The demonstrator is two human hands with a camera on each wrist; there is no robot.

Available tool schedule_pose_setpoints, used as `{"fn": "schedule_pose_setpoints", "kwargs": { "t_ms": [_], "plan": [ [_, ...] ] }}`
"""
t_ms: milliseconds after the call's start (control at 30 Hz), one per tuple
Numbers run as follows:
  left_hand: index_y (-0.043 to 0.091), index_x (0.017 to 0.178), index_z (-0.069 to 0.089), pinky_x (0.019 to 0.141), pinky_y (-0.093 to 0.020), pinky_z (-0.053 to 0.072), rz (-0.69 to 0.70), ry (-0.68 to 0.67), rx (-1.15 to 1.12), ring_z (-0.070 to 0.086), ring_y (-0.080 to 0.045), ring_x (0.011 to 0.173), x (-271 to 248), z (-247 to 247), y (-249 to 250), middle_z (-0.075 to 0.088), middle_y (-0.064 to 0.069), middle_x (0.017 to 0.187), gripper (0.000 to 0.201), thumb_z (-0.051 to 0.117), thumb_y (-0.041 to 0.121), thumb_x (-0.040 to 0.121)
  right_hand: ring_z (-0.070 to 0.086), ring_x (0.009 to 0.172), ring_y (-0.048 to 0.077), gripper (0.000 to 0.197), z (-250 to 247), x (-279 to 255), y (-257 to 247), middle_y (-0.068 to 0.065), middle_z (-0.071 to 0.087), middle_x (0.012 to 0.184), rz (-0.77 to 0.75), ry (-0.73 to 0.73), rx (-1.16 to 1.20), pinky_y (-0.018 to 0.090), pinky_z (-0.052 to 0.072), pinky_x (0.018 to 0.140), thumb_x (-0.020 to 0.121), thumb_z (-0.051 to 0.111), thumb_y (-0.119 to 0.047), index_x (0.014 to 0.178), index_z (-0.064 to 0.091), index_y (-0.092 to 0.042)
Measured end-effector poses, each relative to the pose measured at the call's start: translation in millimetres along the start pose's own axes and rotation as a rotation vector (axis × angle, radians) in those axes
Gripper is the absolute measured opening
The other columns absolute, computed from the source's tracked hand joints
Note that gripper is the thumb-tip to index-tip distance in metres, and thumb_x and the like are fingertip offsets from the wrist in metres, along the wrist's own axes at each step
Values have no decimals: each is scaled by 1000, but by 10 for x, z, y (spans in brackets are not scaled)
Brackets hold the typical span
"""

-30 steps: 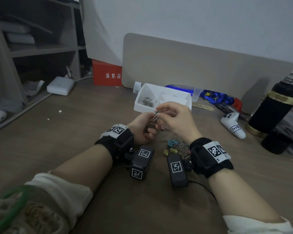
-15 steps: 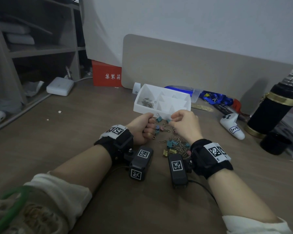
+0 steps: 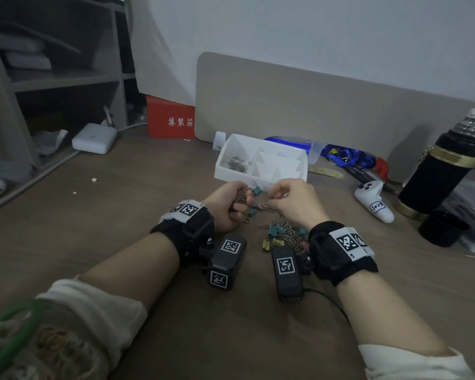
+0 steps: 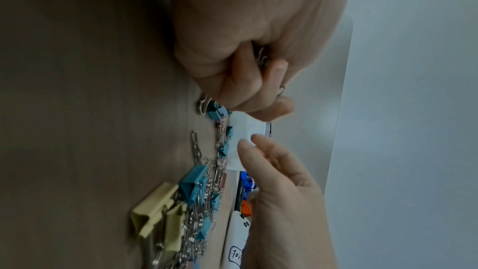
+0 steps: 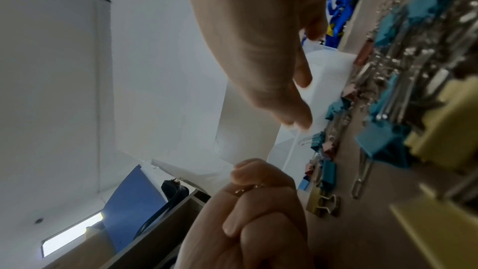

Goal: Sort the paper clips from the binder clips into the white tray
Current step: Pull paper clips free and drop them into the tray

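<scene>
My left hand (image 3: 237, 208) is a fist resting on the table and grips a bunch of paper clips (image 4: 262, 59); the bunch also shows at the fist (image 5: 247, 189) in the right wrist view. My right hand (image 3: 274, 195) hovers just right of it with loosely straight fingers (image 5: 300, 109) and holds nothing. A teal binder clip (image 3: 256, 190) lies between the hands, just in front of the white tray (image 3: 261, 184). The tray's left compartment holds several paper clips (image 3: 237, 165). A mixed pile of clips (image 3: 283, 234) lies under my right wrist.
A white controller (image 3: 374, 200) and a black flask (image 3: 444, 171) stand to the right, with a dark cup (image 3: 443, 229) in front. Blue lanyards (image 3: 348, 157) lie behind the tray. A red box (image 3: 170, 119) and a white adapter (image 3: 93, 138) sit at the back left.
My right hand came down from its raised pinch at the left hand's bunch and let go. The teal binder clip now lies before the tray. The left fist stayed put.
</scene>
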State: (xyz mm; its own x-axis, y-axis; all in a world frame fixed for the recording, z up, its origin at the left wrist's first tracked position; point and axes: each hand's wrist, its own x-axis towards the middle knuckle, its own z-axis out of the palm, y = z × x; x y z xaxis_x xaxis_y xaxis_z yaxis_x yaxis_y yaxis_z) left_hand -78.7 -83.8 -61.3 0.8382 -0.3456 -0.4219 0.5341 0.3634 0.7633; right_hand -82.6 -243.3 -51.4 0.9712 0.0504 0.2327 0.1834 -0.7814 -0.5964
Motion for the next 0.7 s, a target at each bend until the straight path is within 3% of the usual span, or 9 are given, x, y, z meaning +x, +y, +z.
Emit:
{"fn": "schedule_pose_setpoints", "kwargs": {
  "t_ms": [67,167,367,567,700],
  "plan": [
    [17,66,41,24,-11,12,-5,-6,-14,23,-3,25,13,-11,4,45,3,46,32,35,23,97,60,80,12,10,-33,-62,-94,-6,65,83,-49,-182,-3,25,49,68,78,77,-19,84,70,-21],
    [17,66,41,24,-11,13,-11,-9,-15,24,-4,25,25,-23,4,46,2,47,32,36,23,97,63,84,16,15,-49,-111,-157,-2,67,87,-70,-367,-119,31,52,77,74,80,-21,85,69,-20],
    [17,65,40,25,-11,14,-17,-4,-12,25,-5,26,33,-31,1,45,2,49,33,36,24,97,64,85,14,15,-51,-111,-123,-9,66,80,-22,-431,-221,31,53,80,78,76,-18,74,66,-28],
    [16,64,39,26,-11,15,-20,-17,-17,26,-6,28,36,-20,-4,43,2,51,31,37,22,95,57,74,11,8,-33,-138,-151,-6,62,73,-42,-444,-259,22,43,62,81,72,-15,75,70,-20],
    [16,65,39,26,-11,17,-19,-11,-17,27,-6,29,46,-21,-8,44,2,51,31,37,22,95,52,69,7,11,-34,-150,-166,-9,58,72,-88,-475,-316,21,40,59,86,67,-17,76,66,-22]
  ]
}}
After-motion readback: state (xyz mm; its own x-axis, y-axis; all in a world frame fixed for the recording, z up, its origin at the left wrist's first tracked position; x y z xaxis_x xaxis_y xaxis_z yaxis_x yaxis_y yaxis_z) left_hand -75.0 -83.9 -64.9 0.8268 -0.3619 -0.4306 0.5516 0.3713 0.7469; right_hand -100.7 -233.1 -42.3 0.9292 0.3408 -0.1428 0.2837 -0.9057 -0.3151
